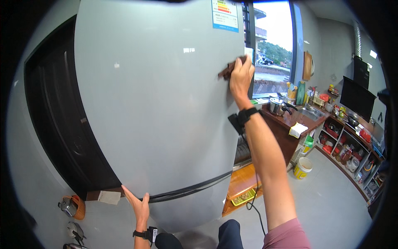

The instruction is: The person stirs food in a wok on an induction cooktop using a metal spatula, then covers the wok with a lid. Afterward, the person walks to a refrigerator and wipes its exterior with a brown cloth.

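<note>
Several pots (67, 206) stood on the floor at far left, near an orange basket (79, 207) and a dark door (62, 112). The left hand (140, 208), thumb spread from the fingers, was at the lower left edge of an upright grey refrigerator (153, 116). High on its front, a label (225, 16) bore coloured bars and a blue border, its finer print illegible. Near the right edge, a brown cloth (227, 72) slanted, free end pointing left and slightly down; the right hand (241, 79) pinched its other end. The right forearm (271, 170) partly hid a wooden stand (241, 179). Beyond came a window (273, 25), a counter (287, 120), a bucket (304, 167) and crowded shelves (340, 136).
</note>
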Available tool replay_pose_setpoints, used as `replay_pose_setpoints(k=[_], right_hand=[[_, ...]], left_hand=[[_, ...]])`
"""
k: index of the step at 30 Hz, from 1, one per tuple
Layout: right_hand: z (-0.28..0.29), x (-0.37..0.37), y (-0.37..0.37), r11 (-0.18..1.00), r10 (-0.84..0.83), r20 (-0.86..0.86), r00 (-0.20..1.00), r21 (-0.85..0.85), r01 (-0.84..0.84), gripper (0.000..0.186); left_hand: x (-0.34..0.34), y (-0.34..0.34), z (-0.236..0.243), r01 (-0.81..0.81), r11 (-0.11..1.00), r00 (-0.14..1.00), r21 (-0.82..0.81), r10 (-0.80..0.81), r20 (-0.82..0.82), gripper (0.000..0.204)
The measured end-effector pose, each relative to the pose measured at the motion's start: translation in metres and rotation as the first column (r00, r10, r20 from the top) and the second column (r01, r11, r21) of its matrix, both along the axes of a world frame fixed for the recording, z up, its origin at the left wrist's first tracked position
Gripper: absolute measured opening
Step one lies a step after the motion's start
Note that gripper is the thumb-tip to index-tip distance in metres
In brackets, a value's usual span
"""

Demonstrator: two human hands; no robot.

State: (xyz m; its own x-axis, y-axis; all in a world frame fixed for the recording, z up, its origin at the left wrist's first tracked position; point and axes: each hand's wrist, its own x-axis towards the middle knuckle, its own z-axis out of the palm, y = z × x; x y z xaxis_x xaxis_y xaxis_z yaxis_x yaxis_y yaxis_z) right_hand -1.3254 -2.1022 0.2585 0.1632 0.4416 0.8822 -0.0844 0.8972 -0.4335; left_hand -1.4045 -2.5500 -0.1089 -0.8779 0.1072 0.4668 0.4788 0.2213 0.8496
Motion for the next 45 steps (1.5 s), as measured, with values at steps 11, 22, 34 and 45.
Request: replay_pose_setpoints(k=[11, 22, 34, 45], right_hand=[[-0.338, 0.031, -0.037, 0.926, 0.116, 0.142, 0.983, -0.373, -0.055, 0.054], [-0.159, -0.066, -0.225, 0.811, 0.018, 0.347, 0.938, 0.544, -0.217, 0.068], [-0.076, 0.0, -0.06, 0.953, -0.223, 0.026, 0.974, 0.217, 0.213, 0.061], [-0.117, -0.085, -0.261, 0.564, -0.073, 0.356, 0.932, 0.785, -0.256, 0.066]], left_hand=[[0.004, 0.0, 0.004, 0.007, 1.0, 0.999, 0.002, -0.007, 0.04, 0.111], [0.002, 0.001, 0.004, 0.001, 1.0, 1.0, -0.003, -0.001, 0.031, 0.11], [-0.005, -0.043, 0.008, 0.272, 0.956, 0.94, 0.113, -0.289, 0.184, 0.107], [-0.005, -0.037, 0.008, 0.269, 0.939, 0.931, 0.212, -0.31, 0.192, 0.1]])
